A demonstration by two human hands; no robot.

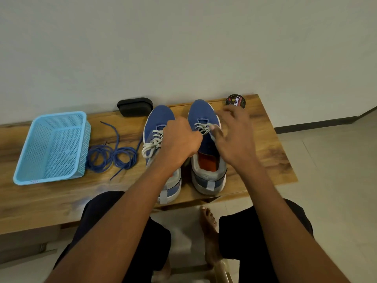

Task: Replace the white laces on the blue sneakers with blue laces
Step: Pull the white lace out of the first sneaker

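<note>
Both blue sneakers point(161, 119) mid-frame on wooden bench point(265, 150), toes toward wall, white laces point(152, 142) in on both. Your left hand point(180, 142) curled tight at right shoe's lacing, looks like pinching lace, can't tell for sure. Right hand point(234, 137) blurry, fingers spread loose, grasping nothing. Blue laces point(114, 156) coiled left of sneakers, beside light blue basket point(26, 170). Polish tin point(235, 101) upper right.

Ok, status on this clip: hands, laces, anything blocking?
Both hands at right sneaker's white laces, grip unclear. Blue laces unused beside basket. Nothing blocking.
</note>
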